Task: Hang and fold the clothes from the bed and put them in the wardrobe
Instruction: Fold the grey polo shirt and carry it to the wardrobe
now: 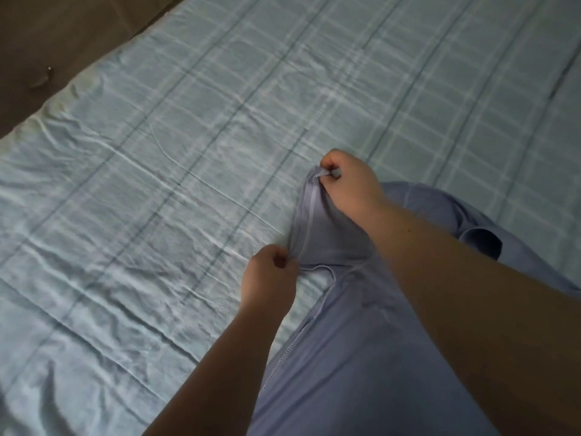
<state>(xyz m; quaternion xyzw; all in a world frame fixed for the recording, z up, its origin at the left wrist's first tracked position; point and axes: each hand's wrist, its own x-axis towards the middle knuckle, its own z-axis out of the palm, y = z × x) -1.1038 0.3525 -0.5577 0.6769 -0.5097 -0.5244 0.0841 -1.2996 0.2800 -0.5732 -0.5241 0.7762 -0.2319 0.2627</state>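
Bed: a pale blue checked sheet (157, 184), creased, fills most of the view and carries the garment.
Garment: a blue-grey piece of clothing (345, 357) lies on the sheet at the lower right, partly under both forearms. One stitched edge of it is lifted off the sheet between the two hands. A dark opening shows on its right side; whether that is a sleeve or a leg, I cannot tell.
Left hand (270, 278): fingers curled, pinching the near end of the lifted edge.
Right hand (349, 184): thumb against fingers, pinching the far end of the same edge.
Progress: it looks like an early step, straightening this piece before folding. It is not yet folded or hung. No wardrobe, hanger or other clothes are in view, so what remains cannot be counted.
Edges: the sheet's border runs diagonally, well apart from the garment on its far left; past it is brown floor (63, 33) with a small shiny scrap (48, 72).
Room: a broad stretch of flat sheet lies left of and beyond the garment, likely ample for spreading it out. The garment's right side runs out of view.
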